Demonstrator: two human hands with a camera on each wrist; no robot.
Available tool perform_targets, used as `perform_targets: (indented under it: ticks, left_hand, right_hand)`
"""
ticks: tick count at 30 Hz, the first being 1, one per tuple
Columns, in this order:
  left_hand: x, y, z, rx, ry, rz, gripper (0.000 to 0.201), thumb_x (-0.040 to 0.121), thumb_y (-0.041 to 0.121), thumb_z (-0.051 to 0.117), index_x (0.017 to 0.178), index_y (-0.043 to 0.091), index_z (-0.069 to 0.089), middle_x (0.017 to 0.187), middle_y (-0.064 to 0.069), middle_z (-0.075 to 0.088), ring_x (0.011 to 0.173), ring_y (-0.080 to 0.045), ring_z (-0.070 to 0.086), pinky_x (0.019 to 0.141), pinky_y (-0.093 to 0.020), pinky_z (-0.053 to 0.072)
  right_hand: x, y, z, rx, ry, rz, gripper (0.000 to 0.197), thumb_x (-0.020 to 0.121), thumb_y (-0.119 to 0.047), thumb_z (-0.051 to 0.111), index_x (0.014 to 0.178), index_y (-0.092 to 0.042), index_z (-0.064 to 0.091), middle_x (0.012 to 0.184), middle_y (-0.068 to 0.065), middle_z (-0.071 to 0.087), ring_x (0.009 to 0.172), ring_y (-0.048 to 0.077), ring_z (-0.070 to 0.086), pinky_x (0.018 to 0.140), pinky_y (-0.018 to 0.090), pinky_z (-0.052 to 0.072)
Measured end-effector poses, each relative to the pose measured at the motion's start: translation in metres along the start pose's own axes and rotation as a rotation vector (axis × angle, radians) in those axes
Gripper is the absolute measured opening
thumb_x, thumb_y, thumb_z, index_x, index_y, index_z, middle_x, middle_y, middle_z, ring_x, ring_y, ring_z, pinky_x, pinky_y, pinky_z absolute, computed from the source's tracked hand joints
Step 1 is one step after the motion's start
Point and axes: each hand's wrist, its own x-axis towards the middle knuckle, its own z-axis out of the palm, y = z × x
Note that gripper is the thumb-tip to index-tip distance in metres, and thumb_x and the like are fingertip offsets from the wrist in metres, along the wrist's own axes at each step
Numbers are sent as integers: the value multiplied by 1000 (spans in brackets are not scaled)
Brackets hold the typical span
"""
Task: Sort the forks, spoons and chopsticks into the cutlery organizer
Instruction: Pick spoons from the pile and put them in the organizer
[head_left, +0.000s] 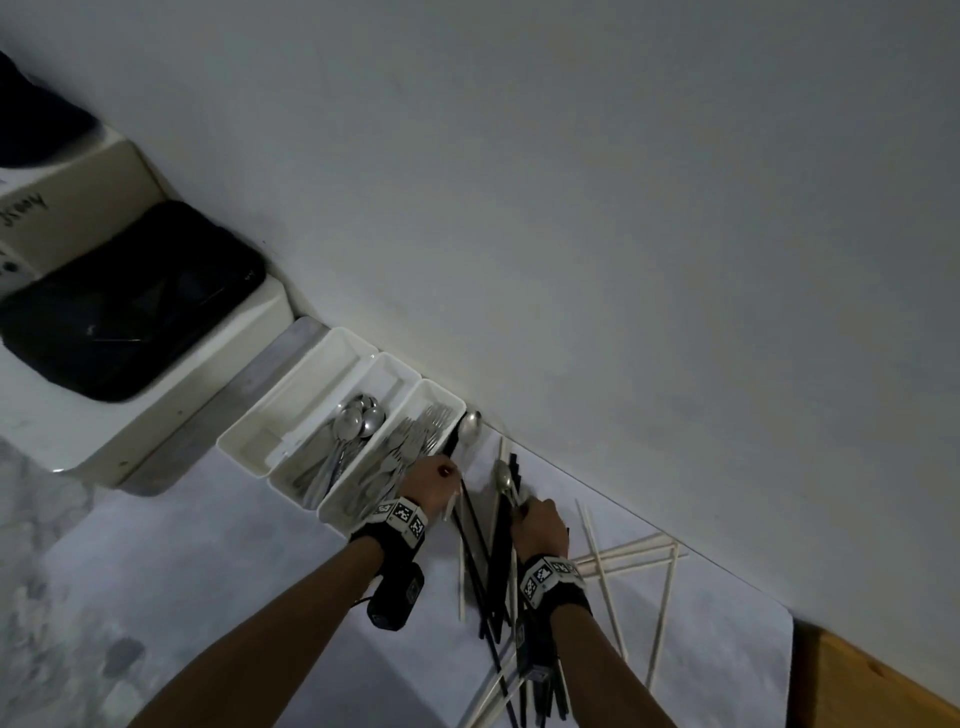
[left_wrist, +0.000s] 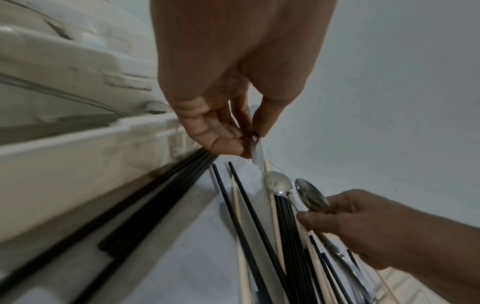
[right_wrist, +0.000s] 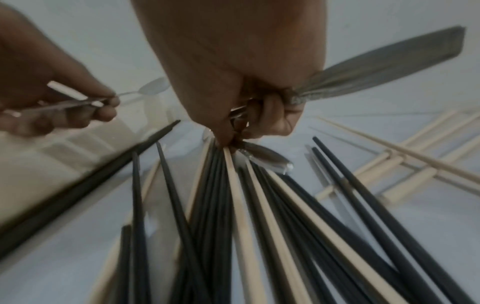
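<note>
The white cutlery organizer (head_left: 291, 457) stands against the wall with three long compartments: the left one bare, spoons (head_left: 356, 421) in the middle, forks (head_left: 415, 441) in the right. Just right of it my left hand (head_left: 434, 480) (left_wrist: 249, 142) pinches the handle of a spoon (head_left: 470, 423) (left_wrist: 278, 184) whose bowl points at the wall. My right hand (head_left: 540, 522) (right_wrist: 249, 131) grips another spoon (head_left: 503, 475) (left_wrist: 311, 195) by its handle, low over a heap of black and pale chopsticks (head_left: 493, 571) (right_wrist: 233, 205).
More pale chopsticks (head_left: 623, 556) lie crossed to the right near the wall. A black tray (head_left: 130, 301) sits on a white box at the left. A wooden surface (head_left: 872, 686) borders the white table (head_left: 260, 597) at the bottom right.
</note>
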Motion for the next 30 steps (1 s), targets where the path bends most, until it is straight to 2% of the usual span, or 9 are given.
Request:
perform_targets:
  ticks: [4, 8, 11, 14, 17, 20, 22, 26, 30]
  left_hand:
    - [-9, -10, -22, -54, 1, 43, 13, 88, 9, 52, 79, 12, 62, 89, -19, 67, 91, -34, 65, 81, -34, 47]
    - [-13, -26, -51, -122, 24, 62, 25, 87, 7, 45, 71, 25, 43, 69, -12, 58, 58, -26, 56, 58, -41, 50]
    - [-26, -26, -90, -114, 95, 109, 18, 87, 3, 47, 77, 18, 43, 70, -8, 52, 68, -20, 49, 62, -33, 39]
    - [-26, -43, -125, -127, 78, 76, 17, 86, 3, 44, 75, 16, 39, 66, -6, 47, 62, -20, 46, 67, -39, 43]
    - [-22, -68, -159, -77, 25, 38, 19, 88, 9, 44, 74, 19, 35, 69, -7, 51, 65, -21, 50, 61, -37, 44]
    - [-28, -87, -187, -60, -41, 20, 30, 91, 8, 43, 68, 20, 27, 65, -2, 44, 59, -14, 42, 56, -28, 33]
    - [-27, -100, -200, -65, -85, -14, 28, 90, 6, 42, 69, 20, 28, 69, -6, 46, 62, -15, 44, 61, -29, 39]
    - [-11, -127, -214, -91, -217, -61, 11, 89, 6, 37, 83, 14, 32, 102, -30, 60, 73, -28, 56, 51, -30, 46]
    - [-5, -126, -224, -72, -305, -65, 8, 89, 6, 37, 86, 13, 40, 103, -28, 57, 74, -29, 54, 50, -29, 44]
  right_hand:
    - [-6, -19, -19, 3, 57, 28, 26, 94, -28, 43, 103, -8, 57, 110, 13, 61, 99, 34, 62, 78, 36, 48]
    - [-19, -50, -37, 173, 146, 84, 30, 98, -29, 38, 105, -4, 51, 102, 18, 67, 95, 37, 63, 74, 36, 45]
    - [-20, -80, -34, 379, 144, 82, 26, 98, -24, 39, 105, -2, 50, 103, 22, 66, 94, 38, 62, 75, 37, 44]
    - [-14, -116, -19, 552, 46, 82, 17, 93, -27, 39, 89, -13, 47, 88, 23, 64, 68, 29, 57, 71, 45, 55]
    - [-21, -163, -4, 658, -67, 70, 23, 95, -18, 40, 72, -18, 45, 67, 9, 51, 50, 22, 49, 52, 31, 46]
    - [-31, -209, 14, 649, -123, 72, 26, 94, -17, 42, 69, -25, 41, 72, 2, 49, 59, 16, 49, 61, 33, 51]
    - [-38, -233, 25, 616, -137, 72, 29, 95, -18, 41, 68, -27, 40, 75, 1, 50, 65, 16, 49, 71, 32, 51]
    - [-45, -263, 41, 683, -181, 133, 32, 97, -14, 38, 66, -21, 42, 69, -1, 49, 59, 11, 50, 58, 24, 48]
    - [-37, -273, 54, 714, -168, 170, 27, 94, -13, 45, 69, -22, 45, 78, 3, 55, 77, 22, 62, 80, 36, 57]
